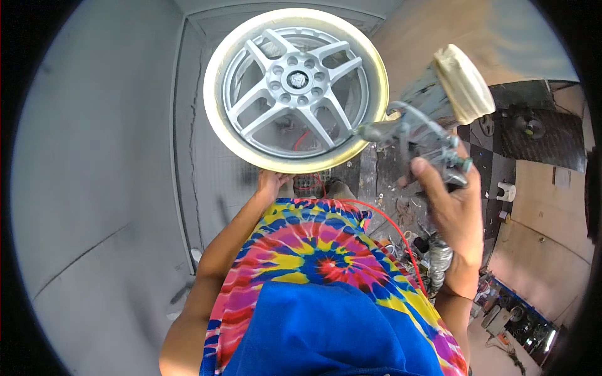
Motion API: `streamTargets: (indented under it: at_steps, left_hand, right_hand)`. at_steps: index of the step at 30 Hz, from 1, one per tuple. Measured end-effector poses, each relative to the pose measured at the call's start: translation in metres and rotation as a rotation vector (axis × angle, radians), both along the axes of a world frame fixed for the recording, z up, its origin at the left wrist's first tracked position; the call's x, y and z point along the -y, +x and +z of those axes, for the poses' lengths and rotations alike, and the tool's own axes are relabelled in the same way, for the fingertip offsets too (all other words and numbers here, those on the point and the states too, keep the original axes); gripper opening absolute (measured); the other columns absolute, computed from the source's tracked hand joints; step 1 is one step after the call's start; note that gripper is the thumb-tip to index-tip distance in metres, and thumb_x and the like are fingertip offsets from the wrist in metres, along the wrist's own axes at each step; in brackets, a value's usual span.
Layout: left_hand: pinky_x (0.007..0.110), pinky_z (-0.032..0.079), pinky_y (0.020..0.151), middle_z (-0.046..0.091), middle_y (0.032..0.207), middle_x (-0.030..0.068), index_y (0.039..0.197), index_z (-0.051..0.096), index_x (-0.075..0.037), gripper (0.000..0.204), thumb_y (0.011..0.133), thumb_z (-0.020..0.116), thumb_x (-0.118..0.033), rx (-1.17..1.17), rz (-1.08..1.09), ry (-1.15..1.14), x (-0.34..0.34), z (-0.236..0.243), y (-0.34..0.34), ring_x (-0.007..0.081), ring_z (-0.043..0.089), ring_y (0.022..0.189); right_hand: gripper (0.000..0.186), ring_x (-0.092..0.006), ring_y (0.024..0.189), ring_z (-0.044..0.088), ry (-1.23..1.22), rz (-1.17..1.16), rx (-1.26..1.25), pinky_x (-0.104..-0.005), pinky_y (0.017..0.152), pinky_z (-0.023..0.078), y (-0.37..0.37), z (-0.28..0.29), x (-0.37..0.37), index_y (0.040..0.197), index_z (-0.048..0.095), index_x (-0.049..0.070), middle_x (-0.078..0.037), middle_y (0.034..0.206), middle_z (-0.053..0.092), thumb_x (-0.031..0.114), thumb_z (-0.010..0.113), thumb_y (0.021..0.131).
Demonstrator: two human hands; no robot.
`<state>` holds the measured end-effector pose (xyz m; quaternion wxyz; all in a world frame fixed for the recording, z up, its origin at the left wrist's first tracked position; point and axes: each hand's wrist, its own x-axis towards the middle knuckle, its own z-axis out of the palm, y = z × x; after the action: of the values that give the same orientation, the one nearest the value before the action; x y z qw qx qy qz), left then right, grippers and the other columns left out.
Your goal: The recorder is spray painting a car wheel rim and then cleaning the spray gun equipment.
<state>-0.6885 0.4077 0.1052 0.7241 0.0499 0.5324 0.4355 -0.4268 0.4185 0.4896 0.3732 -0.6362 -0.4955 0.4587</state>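
Note:
A silver alloy wheel (257,111) with five split spokes and a pale yellow band round its outer edge fills the upper middle. My left hand (271,183) grips its lower edge, fingers partly hidden underneath. My right hand (448,194) is closed on a spray gun (433,153) at the wheel's right, the gun's nozzle end pointing at the rim. Its cup (464,84), wrapped in cream material at the top, tilts up to the right. A red hose (385,213) runs behind my tie-dye clothing toward the lower right.
A grey panel wall (94,175) rises at the left. At the right are a dark sheet with a fan (533,128), tan boards (542,219), a white container (506,191), a silver flexible duct (439,263) and cluttered tools (520,319). Scraps lie on the floor (370,185) below the wheel.

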Motion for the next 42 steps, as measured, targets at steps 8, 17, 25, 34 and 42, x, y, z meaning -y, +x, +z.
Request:
streamTargets:
  at_steps: [8,17,25,34,42]
  left_hand:
    - [0.047,0.056,0.09,0.062,0.117,0.0223,0.123,0.05,0.006,0.049,0.106,0.031,-0.035,0.004,0.027,0.138,-0.025,-0.022,-0.003,0.0328,0.065,0.101]
    - [0.047,0.055,0.094,0.059,0.126,0.0257,0.134,0.038,0.006,0.066,0.106,0.012,-0.048,0.001,0.065,0.123,-0.048,-0.009,0.005,0.0373,0.063,0.107]
    - [0.046,0.054,0.095,0.057,0.129,0.0258,0.139,0.035,0.004,0.065,0.106,0.018,-0.05,0.093,-0.082,0.123,-0.052,0.005,0.02,0.0351,0.062,0.11]
    - [0.044,0.053,0.097,0.056,0.131,0.0242,0.143,0.034,0.004,0.066,0.104,0.035,-0.049,-0.026,-0.223,0.018,-0.024,-0.031,-0.031,0.0325,0.061,0.112]
    - [0.045,0.054,0.094,0.06,0.121,0.0216,0.127,0.044,0.0,0.05,0.104,0.038,-0.044,-0.146,0.0,0.004,-0.023,-0.049,-0.111,0.0326,0.063,0.105]
  right_hand:
    - [0.026,-0.0054,0.073,0.055,0.097,0.196,-0.056,-0.0256,0.066,0.047,-0.029,-0.052,0.004,0.116,0.058,-0.001,-0.004,0.082,0.066,0.011,0.064,0.093]
    - [0.026,-0.0072,0.076,0.056,0.163,0.278,-0.071,-0.0273,0.07,0.049,-0.043,-0.051,-0.003,0.116,0.058,-0.001,-0.006,0.083,0.066,0.01,0.064,0.093]
    - [0.027,-0.0071,0.076,0.056,0.12,0.179,-0.083,-0.0267,0.07,0.048,-0.038,-0.035,-0.011,0.117,0.058,-0.001,-0.006,0.084,0.065,0.011,0.064,0.093]
    - [0.028,-0.006,0.076,0.057,0.237,0.017,0.032,-0.0238,0.068,0.047,-0.027,-0.015,-0.025,0.117,0.058,-0.002,-0.003,0.087,0.066,0.013,0.065,0.094]
    - [0.027,-0.006,0.073,0.053,0.125,0.202,-0.001,-0.0259,0.067,0.046,-0.029,-0.01,-0.021,0.115,0.059,0.0,-0.003,0.08,0.063,0.014,0.065,0.093]
